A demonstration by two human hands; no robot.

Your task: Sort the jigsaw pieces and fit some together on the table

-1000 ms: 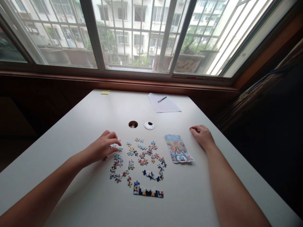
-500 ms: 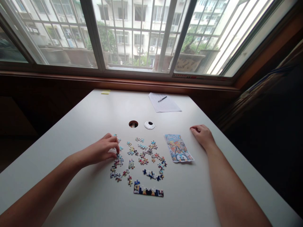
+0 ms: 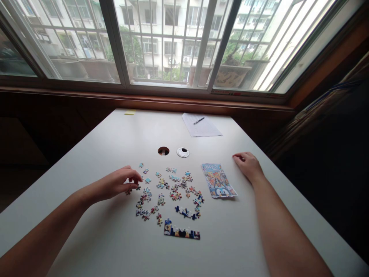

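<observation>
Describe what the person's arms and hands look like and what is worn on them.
Both arms are bare up to the frame's edge: no sleeves show. The left hand and right hand wear no gloves, and no rings, watch or bracelets can be made out. No markings show.

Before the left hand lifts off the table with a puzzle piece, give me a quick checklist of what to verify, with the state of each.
1. Left hand at the loose pieces: ok, its fingers are curled at the left edge of the scatter.
2. Piece actually pinched: cannot tell, too small to see.
3. Right hand out of the way: ok, resting flat on the table, right of the picture packet.
4. Joined strip undisturbed: ok, lying apart, nearer the person than the scatter.
5. Picture packet visible for reference: ok, face up.
</observation>
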